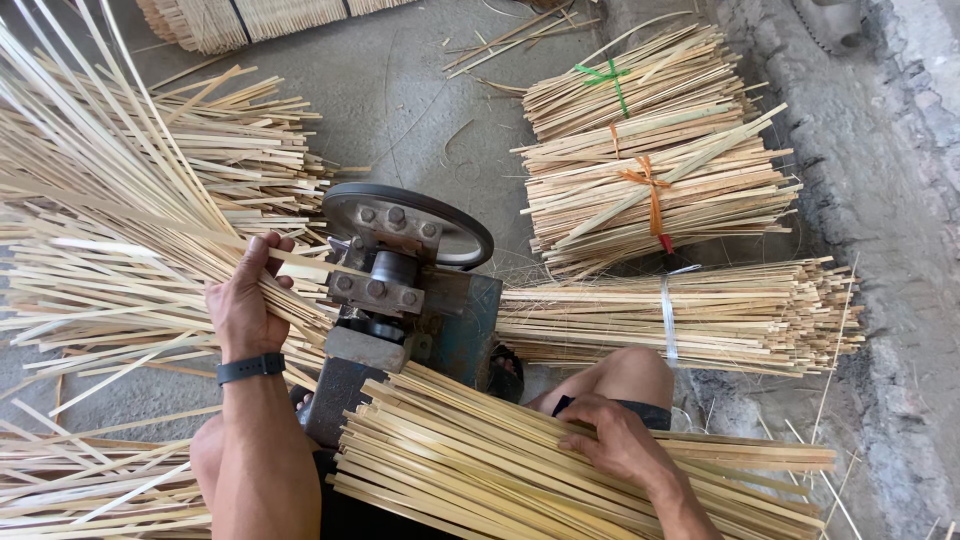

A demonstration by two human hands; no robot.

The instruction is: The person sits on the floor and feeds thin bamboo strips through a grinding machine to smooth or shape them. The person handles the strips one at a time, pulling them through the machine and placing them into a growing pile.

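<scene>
The left hand [245, 300] is clamped on bamboo strips [120, 250] at the small machine [400, 290] on the floor, while the right hand [615, 440] rests open on the lap pile [480, 460], so feeding appears underway.

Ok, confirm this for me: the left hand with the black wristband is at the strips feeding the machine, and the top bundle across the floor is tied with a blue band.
One detail is off. In the head view the left hand with the black wristband is at the bamboo strips by the machine, but the top bundle is tied with a green band, not blue.
</scene>
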